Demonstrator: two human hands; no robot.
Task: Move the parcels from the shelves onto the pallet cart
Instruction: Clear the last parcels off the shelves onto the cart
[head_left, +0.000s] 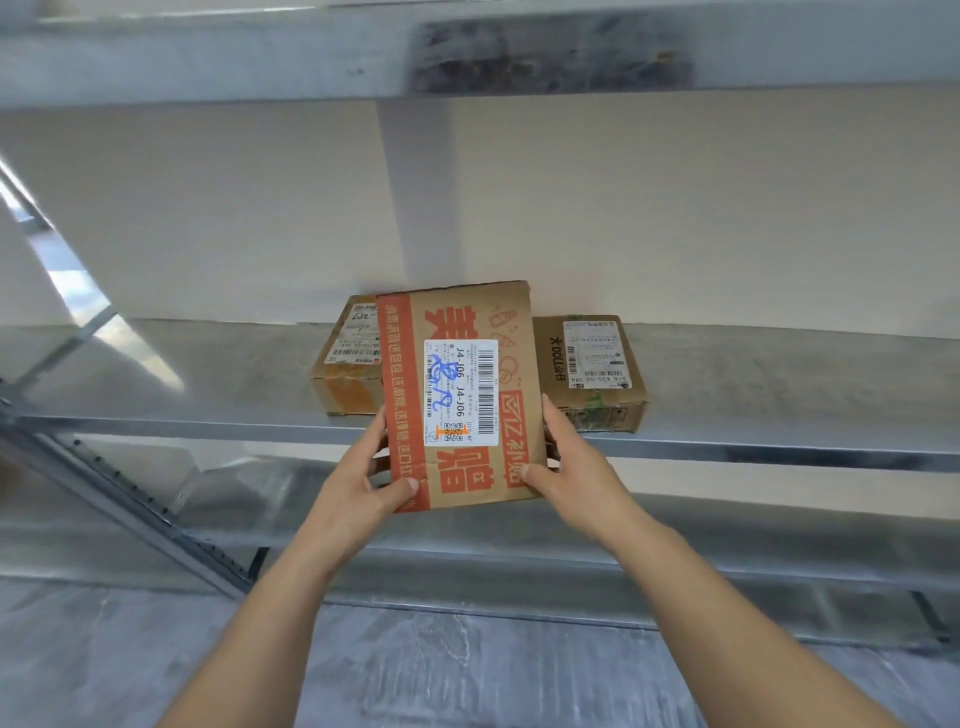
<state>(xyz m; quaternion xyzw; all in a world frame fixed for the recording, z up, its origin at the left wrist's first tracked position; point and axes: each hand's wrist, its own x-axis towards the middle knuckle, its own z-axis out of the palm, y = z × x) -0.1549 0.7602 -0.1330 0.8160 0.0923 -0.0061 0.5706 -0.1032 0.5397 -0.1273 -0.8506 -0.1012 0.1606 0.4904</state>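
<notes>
My left hand (363, 478) and right hand (566, 462) are closed on the near corners of the orange-printed parcel (457, 322). Each thumb presses down on the top face. The fingers wrap the side edges and go under, where I can't see them. I hold it from both sides because it is a flat, broad box, and a grip at two corners keeps it from twisting as it comes off the rack. Its near end hangs out past the front lip of the shelf (779, 374) and its far end reaches back over the two boxes behind it. I can't tell whether it is resting on them or already lifted clear. The white shipping label (461, 392) faces up at me. Behind on the left sits a small taped box (345, 358), and behind on the right a plain brown box (592, 369). Both lie flat on the metal deck close to the pale wall (675, 208). They look like the next ones to fetch, so I judge the task well short of done. Above runs the upper shelf (208, 52) and below is the grey floor (467, 675). The pallet cart is nowhere in my view, so I expect to draw the parcel toward me, level it, and turn away to find the cart. The risk I see is dragging the rear boxes forward if the far edge catches on them.
</notes>
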